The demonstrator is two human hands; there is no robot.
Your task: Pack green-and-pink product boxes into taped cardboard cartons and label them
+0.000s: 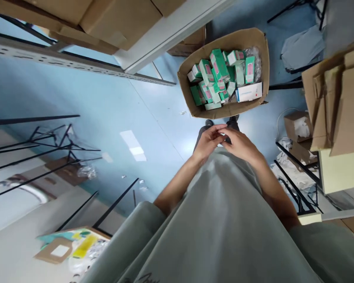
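Observation:
My left hand (207, 144) and my right hand (239, 144) meet in front of my waist, above my shoes. Their fingers are bent and pressed together, with the fingertips overlapping. Anything small between them is hidden. Just beyond the hands stands an open cardboard box (185, 94) on the floor. Several green and white small boxes (219, 65) lie jumbled in it, some tilted or on their sides. A white box (249, 92) with blue edging rests at its near right corner, and clear plastic wrap (257, 65) shows at its right end.
A metal shelf (85, 65) with cardboard cartons (120, 23) crosses the upper left. Flattened cardboard (349, 102) sticks out at the right, above a pale yellow tabletop (343, 171). Black table legs (118, 200) stand at the left. Scraps dot the blue floor (153, 114).

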